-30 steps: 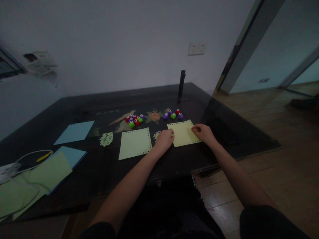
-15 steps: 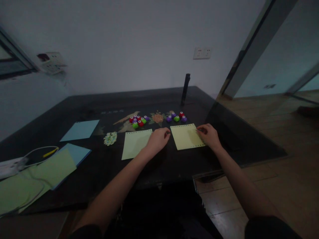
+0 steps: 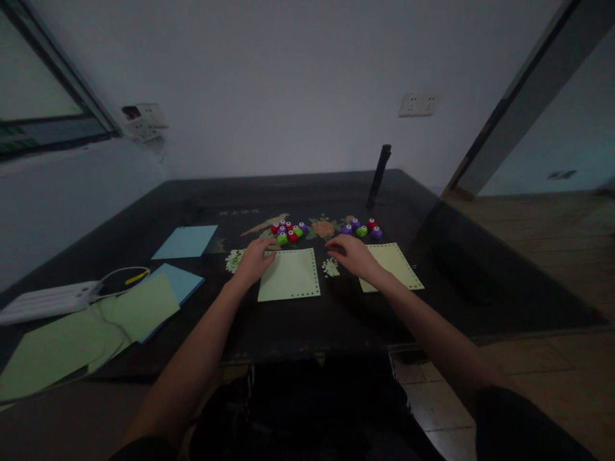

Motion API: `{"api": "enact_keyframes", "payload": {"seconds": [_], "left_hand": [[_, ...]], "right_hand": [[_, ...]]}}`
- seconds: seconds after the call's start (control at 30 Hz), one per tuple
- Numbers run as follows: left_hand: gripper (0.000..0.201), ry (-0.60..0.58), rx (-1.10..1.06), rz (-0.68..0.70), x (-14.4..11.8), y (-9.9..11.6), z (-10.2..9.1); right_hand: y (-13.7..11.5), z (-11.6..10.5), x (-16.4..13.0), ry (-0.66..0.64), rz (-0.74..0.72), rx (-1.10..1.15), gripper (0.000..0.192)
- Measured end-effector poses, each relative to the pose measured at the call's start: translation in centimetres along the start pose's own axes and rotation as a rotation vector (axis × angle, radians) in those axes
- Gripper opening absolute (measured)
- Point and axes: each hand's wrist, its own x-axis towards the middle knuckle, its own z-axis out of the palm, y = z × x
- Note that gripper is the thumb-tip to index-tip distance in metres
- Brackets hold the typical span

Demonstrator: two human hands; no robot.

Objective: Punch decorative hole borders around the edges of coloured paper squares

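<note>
My left hand is over the upper left corner of a pale yellow sheet, its thumb and index finger slightly apart and nothing visible between them. Dark dots run along the sheet's edges. Partly behind that hand lies a pile of small pale bits. My right hand hovers just above a second pile of small bits, between the two sheets. Its fingertips are pinched close together; anything in them is too small to make out. The right forearm crosses part of the other yellow sheet, which also has dotted edges.
Behind the sheets sit a left cluster and a right cluster of red, purple and green eyed pieces. A black upright object stands farther back. Blue sheets, more yellow sheets and a white power strip lie left.
The view has turned left. My left hand has gone from the left sheet's right side to its upper left corner. My right hand has moved off the right sheet's right edge to the pile between the sheets.
</note>
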Motion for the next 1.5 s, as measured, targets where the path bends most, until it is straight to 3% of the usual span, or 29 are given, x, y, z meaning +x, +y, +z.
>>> {"api": "enact_keyframes", "payload": {"seconds": [0.13,0.3,0.93,1.17,1.5], "left_hand": [[0.036,-0.104,0.068,-0.013,-0.2,0.0,0.6],[0.050,-0.153,0.158,-0.049,-0.5,0.0,1.0],[0.044,-0.146,0.166,-0.054,-0.5,0.4,0.7],[0.038,-0.111,0.122,-0.046,-0.5,0.7,0.5],[0.031,-0.072,0.045,-0.085,-0.3,0.9,0.4]], "right_hand": [[-1.1,3.5,3.3,-0.120,0.018,-0.162,0.026],[-1.6,6.2,4.4,-0.203,0.012,-0.334,0.037],[-1.8,6.6,3.8,-0.181,0.023,-0.401,0.029],[-1.7,6.3,3.6,-0.084,0.050,-0.258,0.021],[-0.3,6.6,4.0,-0.003,0.190,0.230,0.020]]}}
